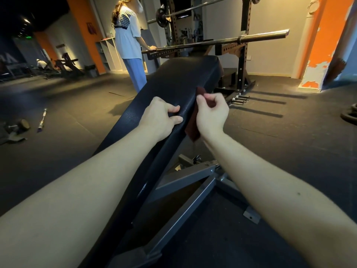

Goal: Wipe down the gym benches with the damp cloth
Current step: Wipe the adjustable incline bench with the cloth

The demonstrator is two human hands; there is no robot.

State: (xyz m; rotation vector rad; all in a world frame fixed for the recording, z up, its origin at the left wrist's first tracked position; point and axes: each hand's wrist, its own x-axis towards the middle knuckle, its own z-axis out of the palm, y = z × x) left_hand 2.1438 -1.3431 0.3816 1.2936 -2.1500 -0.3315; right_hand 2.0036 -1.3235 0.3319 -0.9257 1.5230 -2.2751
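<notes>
Two hands meet at the bench's right edge: right hand pinches the cloth against its side, left hand rests loosely bent on top, pad stretching ahead.

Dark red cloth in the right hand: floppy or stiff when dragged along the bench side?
Probably floppy: the cloth hangs limp below the right hand, following the side of the bench pad. Likely light, since a few curled fingers hold it. It may bunch or fold rather than slide flat, as only its middle is gripped.
</notes>
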